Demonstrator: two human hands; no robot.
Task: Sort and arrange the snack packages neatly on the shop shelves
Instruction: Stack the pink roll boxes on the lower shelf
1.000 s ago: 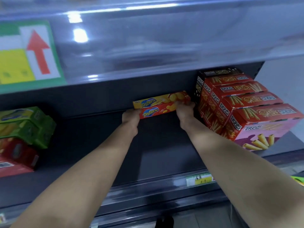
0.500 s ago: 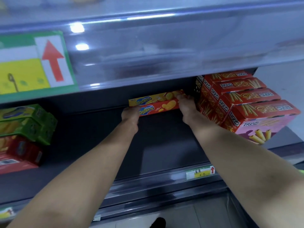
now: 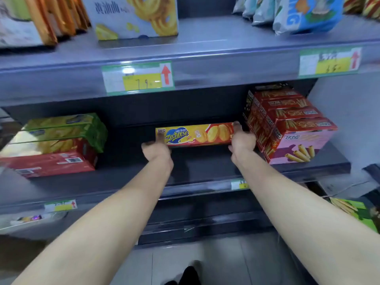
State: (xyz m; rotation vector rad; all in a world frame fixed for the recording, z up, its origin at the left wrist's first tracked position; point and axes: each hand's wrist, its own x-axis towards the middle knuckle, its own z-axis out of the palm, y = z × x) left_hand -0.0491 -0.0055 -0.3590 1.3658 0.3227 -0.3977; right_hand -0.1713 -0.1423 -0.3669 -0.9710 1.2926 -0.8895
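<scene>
Head view: two bare arms reach into the middle shelf (image 3: 205, 173).
Zecheese box (image 3: 197, 133): lengthwise, front face out, deep in the shelf, between green-and-red boxes (image 3: 61, 140) and red stick-biscuit boxes (image 3: 292, 128).
left hand (image 3: 156, 153): grips the box's left end.
right hand (image 3: 242, 140): grips its right end, just beside the red boxes.

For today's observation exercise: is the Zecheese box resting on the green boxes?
No: the left hand and right hand hold the Zecheese box mid-shelf, apart from the green boxes.

Shop, stocked shelves (image 3: 205, 171), price tags (image 3: 137, 78) on rails, snack boxes (image 3: 287, 128)
</scene>
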